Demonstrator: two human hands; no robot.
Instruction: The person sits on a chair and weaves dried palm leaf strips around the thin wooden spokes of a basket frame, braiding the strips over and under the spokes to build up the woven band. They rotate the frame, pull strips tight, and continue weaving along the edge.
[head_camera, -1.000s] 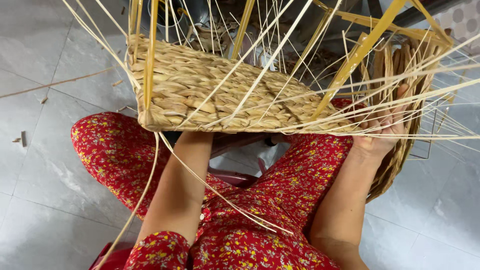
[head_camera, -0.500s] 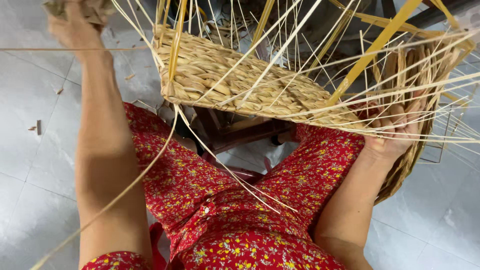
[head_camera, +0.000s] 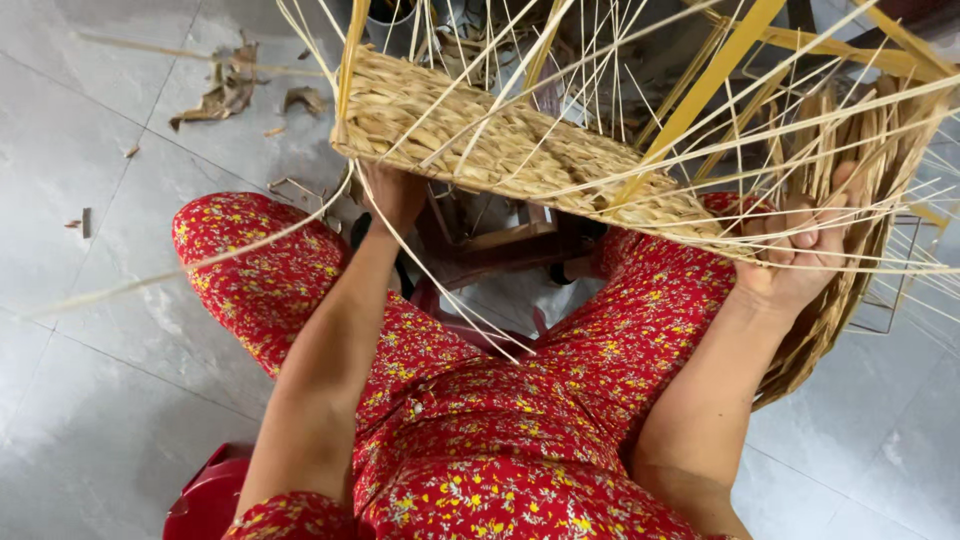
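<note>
We see a half-woven basket (head_camera: 500, 150) held up over the lap, tilted, its flat plaited base of pale, coarse straw-coloured fibre facing us. The weave is tight and ribbed, in rope-like rows. From its edges loose strands (head_camera: 640, 110) fan out in every direction: thin, stiff, cream-coloured, some flat and broader, a deeper yellow. On the far right side the wall is partly worked, darker and rougher, curving downward.

The left hand (head_camera: 392, 192) reaches under the near left corner of the base; its fingers are hidden behind the weave, so we cannot tell whether they are curled or spread. The right hand (head_camera: 800, 255) grips the right side of the basket, fingers curled over the worked wall and a bundle of strands, thumb side toward us.

Below, we note trousers (head_camera: 480, 420) of red cloth printed with small yellow flowers, knees apart. A dark wooden stool or frame (head_camera: 500, 245) shows between the knees, under the basket. A red plastic seat (head_camera: 205, 500) edges in at bottom left.

The floor (head_camera: 90, 340) is large grey glossy tiles with thin joints. Dry leaf scraps (head_camera: 225, 95) and fibre bits lie at upper left, well apart from the hands.
</note>
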